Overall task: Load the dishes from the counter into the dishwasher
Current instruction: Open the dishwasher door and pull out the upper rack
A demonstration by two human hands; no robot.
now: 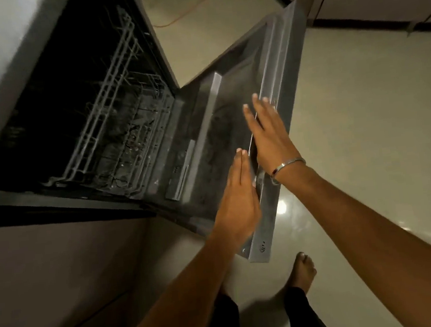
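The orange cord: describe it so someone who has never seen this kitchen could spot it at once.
Start at the open dishwasher filling the left of the view, its door swung down toward the hands. On the pale floor beyond the door's far corner lies the orange cord, thin and curving, the only brightly coloured thing there.

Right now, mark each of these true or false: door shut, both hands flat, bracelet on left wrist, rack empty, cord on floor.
1. The dishwasher door is shut. False: it hangs open.
2. Both hands lie on the door's top edge with straight fingers. True: left hand, right hand.
3. The metal bracelet sits on the left wrist. False: it is on the right wrist.
4. The lower rack plainly holds plates. False: no plates show; the interior is dark.
5. An orange cord lies on the floor. True.
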